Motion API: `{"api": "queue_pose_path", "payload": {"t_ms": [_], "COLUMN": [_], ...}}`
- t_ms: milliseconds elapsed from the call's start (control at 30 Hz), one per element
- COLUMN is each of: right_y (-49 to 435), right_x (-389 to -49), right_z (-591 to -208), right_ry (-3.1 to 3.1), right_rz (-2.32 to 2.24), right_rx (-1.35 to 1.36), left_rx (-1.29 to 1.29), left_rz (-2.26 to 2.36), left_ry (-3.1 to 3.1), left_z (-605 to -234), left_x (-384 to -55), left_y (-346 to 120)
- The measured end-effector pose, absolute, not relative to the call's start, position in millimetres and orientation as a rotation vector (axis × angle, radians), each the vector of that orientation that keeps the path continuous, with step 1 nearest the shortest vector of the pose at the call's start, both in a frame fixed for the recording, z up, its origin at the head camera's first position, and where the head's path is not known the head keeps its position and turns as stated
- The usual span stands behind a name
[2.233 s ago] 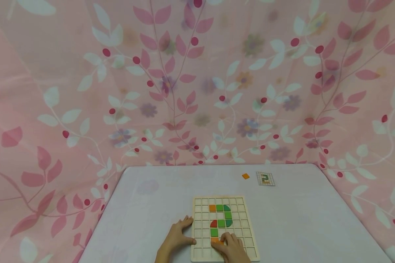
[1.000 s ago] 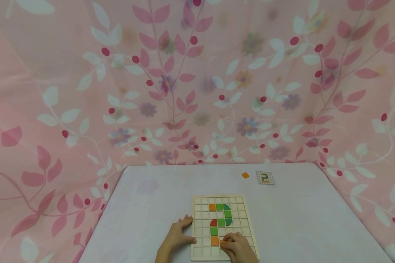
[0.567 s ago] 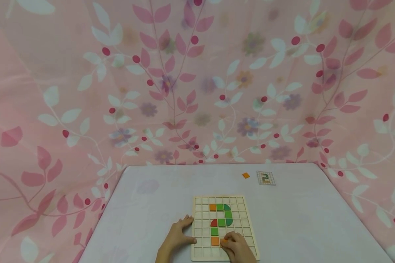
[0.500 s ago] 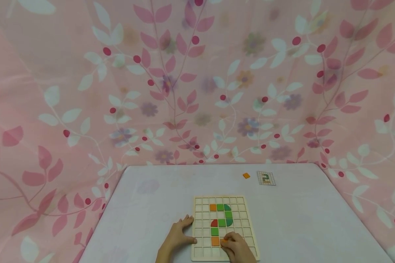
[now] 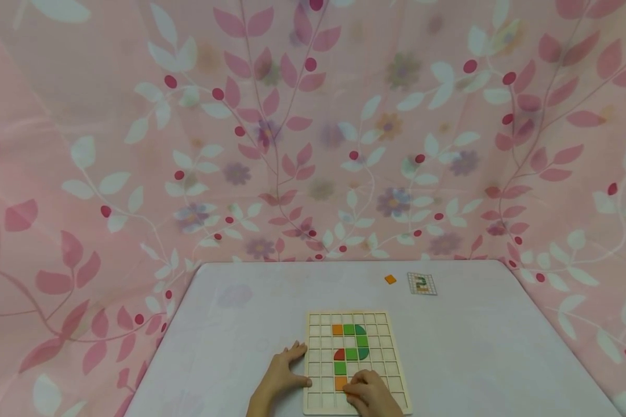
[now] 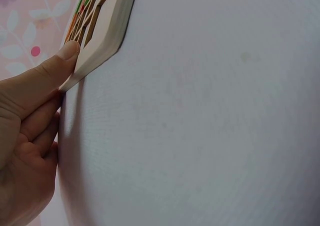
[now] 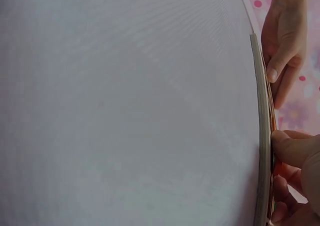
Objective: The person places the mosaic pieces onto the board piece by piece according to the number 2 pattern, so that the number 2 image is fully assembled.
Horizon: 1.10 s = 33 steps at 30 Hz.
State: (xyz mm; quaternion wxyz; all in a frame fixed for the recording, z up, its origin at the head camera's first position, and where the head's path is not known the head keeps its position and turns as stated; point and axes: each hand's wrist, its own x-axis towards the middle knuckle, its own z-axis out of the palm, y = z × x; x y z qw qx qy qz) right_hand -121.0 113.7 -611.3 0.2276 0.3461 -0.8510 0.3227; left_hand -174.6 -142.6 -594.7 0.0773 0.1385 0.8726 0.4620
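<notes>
A light wooden grid board [image 5: 320,399] lies on the table with coloured tiles set in a bent line: an orange tile [image 5: 337,329], green ones, dark green rounded ones, a red rounded tile [image 5: 339,355] and a lower orange tile [image 5: 341,383]. My left hand [image 5: 280,373] rests at the board's left edge, fingers spread and thumb on the rim, also visible in the left wrist view. Over the lower middle cells, my right hand [image 5: 371,394] pinches an orange tile [image 5: 347,395], mostly hidden by the fingers, just right of the lower orange tile.
A loose orange tile [image 5: 390,279] lies near the back of the white-covered table [image 5: 229,336]. Beside it is a small pattern card [image 5: 422,284] with a grid and a figure like a 2. A pink floral curtain [image 5: 313,145] hangs behind the table.
My right hand uncovered the lower orange tile and moved right with another orange tile, then slightly back left. The left hand and board have stayed in place.
</notes>
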Motion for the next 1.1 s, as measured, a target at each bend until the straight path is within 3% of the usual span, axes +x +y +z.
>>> {"api": "queue_pose_path", "payload": {"t_ms": [267, 1100], "right_y": [104.9, 95.2], "right_x": [-119.1, -123.7], "right_z": [-597.6, -613.7], "right_ry": [-2.48, -2.402], "right_rz": [0.715, 0.765], "right_rx": [0.969, 0.845], "left_rx": [0.416, 0.436], "left_rz": [1.376, 1.369], "left_ry": [2.617, 2.634], "left_z": [-594.8, -594.3], "left_x": [-174.7, -174.3], "left_y": [-142.6, -142.3]}}
